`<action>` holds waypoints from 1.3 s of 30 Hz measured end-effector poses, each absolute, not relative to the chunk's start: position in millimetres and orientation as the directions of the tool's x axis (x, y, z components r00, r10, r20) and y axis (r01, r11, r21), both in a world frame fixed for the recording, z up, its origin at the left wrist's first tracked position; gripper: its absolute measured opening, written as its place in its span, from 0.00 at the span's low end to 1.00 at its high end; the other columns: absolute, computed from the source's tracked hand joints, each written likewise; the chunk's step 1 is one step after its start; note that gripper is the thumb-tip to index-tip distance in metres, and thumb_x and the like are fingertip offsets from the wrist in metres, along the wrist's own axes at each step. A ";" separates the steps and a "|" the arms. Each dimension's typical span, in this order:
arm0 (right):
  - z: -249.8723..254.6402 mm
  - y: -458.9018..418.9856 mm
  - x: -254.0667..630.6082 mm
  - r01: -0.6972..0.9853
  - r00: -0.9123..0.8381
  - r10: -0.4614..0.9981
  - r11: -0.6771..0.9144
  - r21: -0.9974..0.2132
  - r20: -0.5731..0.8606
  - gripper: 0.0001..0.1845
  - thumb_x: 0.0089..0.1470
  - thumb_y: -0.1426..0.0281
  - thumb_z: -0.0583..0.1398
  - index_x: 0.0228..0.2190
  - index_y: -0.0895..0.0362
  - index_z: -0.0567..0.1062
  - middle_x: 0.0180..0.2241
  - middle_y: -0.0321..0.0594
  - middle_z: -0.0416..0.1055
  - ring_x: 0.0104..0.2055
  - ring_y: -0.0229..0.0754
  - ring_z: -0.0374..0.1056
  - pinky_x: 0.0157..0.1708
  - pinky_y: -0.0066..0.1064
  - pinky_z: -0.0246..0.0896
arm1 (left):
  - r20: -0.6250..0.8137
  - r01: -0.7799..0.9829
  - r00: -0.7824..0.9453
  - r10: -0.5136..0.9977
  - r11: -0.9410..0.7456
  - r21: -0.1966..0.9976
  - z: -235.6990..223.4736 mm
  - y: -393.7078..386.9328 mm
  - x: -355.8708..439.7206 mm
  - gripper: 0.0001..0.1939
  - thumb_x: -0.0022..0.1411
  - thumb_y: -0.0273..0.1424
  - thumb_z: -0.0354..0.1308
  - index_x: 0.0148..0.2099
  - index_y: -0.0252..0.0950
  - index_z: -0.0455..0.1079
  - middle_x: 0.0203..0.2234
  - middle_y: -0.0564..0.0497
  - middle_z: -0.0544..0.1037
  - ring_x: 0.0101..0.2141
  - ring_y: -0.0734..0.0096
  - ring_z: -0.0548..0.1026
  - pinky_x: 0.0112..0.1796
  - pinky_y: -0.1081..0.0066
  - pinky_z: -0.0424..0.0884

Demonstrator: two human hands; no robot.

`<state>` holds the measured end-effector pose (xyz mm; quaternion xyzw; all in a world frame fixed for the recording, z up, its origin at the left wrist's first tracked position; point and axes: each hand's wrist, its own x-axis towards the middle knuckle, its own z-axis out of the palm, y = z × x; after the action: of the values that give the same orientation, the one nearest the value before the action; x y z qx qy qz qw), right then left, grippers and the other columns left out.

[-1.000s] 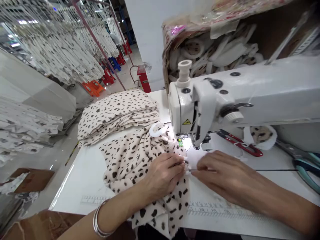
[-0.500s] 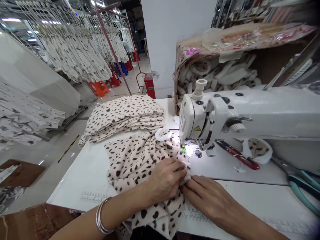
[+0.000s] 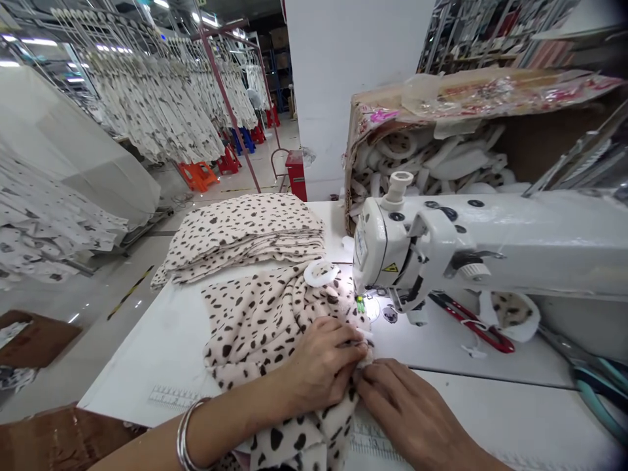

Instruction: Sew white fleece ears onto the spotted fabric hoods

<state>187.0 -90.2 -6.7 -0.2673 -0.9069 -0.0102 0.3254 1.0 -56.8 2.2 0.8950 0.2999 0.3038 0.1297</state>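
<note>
A cream fabric piece with dark spots lies bunched on the white sewing table, draping over the front edge. My left hand, with bangles on its wrist, rests on the fabric with fingers curled, pinching its right edge. My right hand meets it from the right, fingertips pressed to the same edge. Both are just in front of the white sewing machine, whose needle area is lit. A white ring sits on the fabric behind my hands.
A folded stack of the same spotted fabric lies at the table's back left. Red snips and teal scissors lie to the right. A cardboard box of trim pieces stands behind the machine. Racks of hanging garments fill the left background.
My right hand has drawn back from the needle plate toward me and left, meeting my left hand at the fabric edge. The view has tilted upward a little.
</note>
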 end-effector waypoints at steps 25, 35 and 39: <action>-18.4 -97.4 187.2 0.652 -0.551 0.507 0.758 -0.038 0.663 0.13 0.56 0.86 0.53 0.39 0.68 0.75 0.44 0.59 0.74 0.54 0.53 0.67 0.53 0.43 0.64 | 0.514 0.450 0.561 0.649 -0.760 0.468 -0.7 -57.3 4.3 0.12 0.63 0.21 0.54 0.49 0.32 0.69 0.43 0.45 0.79 0.46 0.67 0.75 0.54 0.63 0.70; -11.9 -82.5 187.0 0.642 -0.615 0.502 0.767 0.016 0.608 0.17 0.58 0.85 0.47 0.36 0.65 0.74 0.39 0.53 0.75 0.48 0.47 0.70 0.51 0.40 0.65 | 0.527 0.456 0.615 0.587 -0.810 0.370 3.1 -50.6 1.9 0.11 0.63 0.21 0.53 0.47 0.30 0.71 0.42 0.44 0.78 0.46 0.66 0.75 0.53 0.65 0.71; -14.3 -68.5 189.8 0.636 -0.622 0.501 0.771 0.016 0.602 0.15 0.58 0.85 0.49 0.35 0.65 0.74 0.41 0.53 0.74 0.50 0.46 0.69 0.54 0.41 0.62 | 0.513 0.483 0.609 0.605 -0.796 0.364 -1.3 -39.0 2.1 0.11 0.64 0.23 0.53 0.48 0.31 0.70 0.42 0.44 0.77 0.45 0.65 0.75 0.51 0.63 0.72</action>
<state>189.8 -68.5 -14.3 -0.3181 -0.8933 -0.1143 0.2963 2.1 -39.0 -1.3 0.8920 0.3050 0.3200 0.0947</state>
